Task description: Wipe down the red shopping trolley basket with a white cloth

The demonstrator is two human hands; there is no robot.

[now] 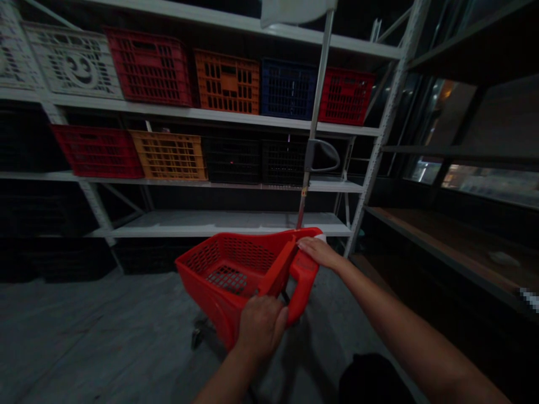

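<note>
A red plastic shopping cart (210,297) stands on the grey floor, its basket with latticed walls and bottom; no goods show in it. My left hand (261,324) is closed over the near end of the cart's handle, beside the basket rim. At the handle's other end, my right hand (316,250) is wrapped over the red plastic, fingers together and pointing left. From the cart's far corner rises a tall metal pole (316,106) with a grey loop grip (326,155) on it. A pale panel (295,11) at its top is cut off by the frame.
A white metal rack (231,116) stretches behind the cart. It bears several plastic crates, among them an orange crate (227,83), a yellow crate (170,156) and a blue crate (288,88). Brown wooden shelves (442,238) stand close on the right, near my right arm.
</note>
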